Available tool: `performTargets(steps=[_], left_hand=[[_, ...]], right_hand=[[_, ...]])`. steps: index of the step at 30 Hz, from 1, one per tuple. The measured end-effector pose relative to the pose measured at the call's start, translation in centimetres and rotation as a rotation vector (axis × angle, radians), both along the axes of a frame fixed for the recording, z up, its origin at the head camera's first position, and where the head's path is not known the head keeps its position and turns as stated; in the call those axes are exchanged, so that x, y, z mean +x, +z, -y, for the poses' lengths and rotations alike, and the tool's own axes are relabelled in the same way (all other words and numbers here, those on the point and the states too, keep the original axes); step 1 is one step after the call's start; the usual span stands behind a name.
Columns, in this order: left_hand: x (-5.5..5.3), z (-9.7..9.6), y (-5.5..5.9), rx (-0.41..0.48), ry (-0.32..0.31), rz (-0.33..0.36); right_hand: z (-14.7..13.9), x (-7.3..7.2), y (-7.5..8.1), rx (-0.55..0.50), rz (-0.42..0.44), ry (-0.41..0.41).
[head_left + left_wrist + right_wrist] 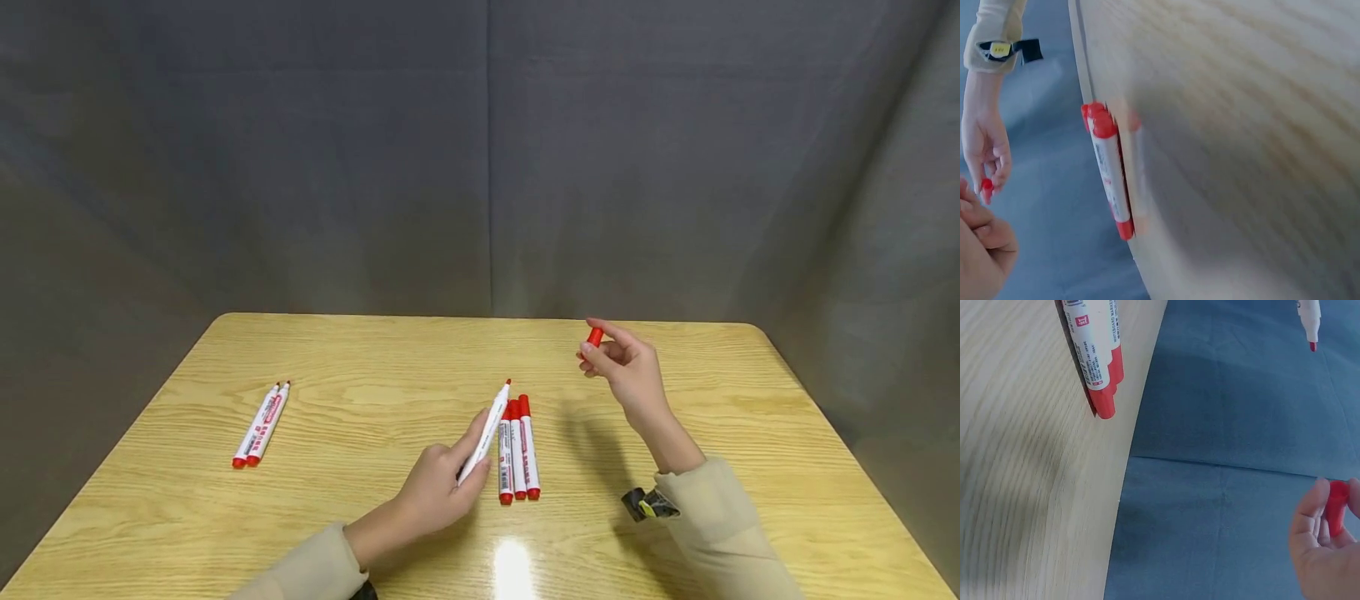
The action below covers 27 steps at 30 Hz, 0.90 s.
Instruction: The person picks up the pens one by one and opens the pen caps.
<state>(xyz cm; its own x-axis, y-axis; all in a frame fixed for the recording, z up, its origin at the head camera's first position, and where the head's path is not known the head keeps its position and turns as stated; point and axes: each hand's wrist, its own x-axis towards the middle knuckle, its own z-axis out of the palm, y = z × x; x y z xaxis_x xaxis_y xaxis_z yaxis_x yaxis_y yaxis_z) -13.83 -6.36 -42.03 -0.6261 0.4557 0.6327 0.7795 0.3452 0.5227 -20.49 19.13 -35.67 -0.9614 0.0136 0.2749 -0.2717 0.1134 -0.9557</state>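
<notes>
An uncapped white whiteboard marker (487, 429) with a red tip is gripped in my left hand (438, 487), its tip pointing away from me. Up and to the right, my right hand (630, 375) pinches a red marker cap (595, 337) between thumb and fingers, above the table. The same cap (987, 184) shows small in the left wrist view, and the marker's tip end (1310, 322) appears at the top of the right wrist view. Just right of my left hand lie capped red markers (519, 450), side by side on the table.
Two uncapped markers (261, 425) lie together on the left part of the wooden table (360, 358), tips pointing away. A dark grey curtain (480, 167) hangs behind the table's far edge.
</notes>
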Motion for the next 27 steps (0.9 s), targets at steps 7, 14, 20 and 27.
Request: performTargets(steps=[7, 14, 20, 27], left_hand=[[-0.3, 1.5, 0.7, 0.009, 0.048, -0.032], [-0.4, 3.5, 0.9, 0.002, 0.107, -0.007], [-0.5, 5.6, 0.7, -0.003, 0.149, 0.025], [-0.9, 7.8, 0.4, 0.001, 0.201, -0.002]], right_hand=[[-0.6, 0.4, -0.5, 0.050, 0.033, 0.027], [-1.4, 0.7, -1.0, 0.146, 0.133, 0.043], [-1.8, 0.8, -1.1, 0.185, 0.146, 0.055], [-2.1, 0.9, -0.9, 0.179, 0.150, 0.065]])
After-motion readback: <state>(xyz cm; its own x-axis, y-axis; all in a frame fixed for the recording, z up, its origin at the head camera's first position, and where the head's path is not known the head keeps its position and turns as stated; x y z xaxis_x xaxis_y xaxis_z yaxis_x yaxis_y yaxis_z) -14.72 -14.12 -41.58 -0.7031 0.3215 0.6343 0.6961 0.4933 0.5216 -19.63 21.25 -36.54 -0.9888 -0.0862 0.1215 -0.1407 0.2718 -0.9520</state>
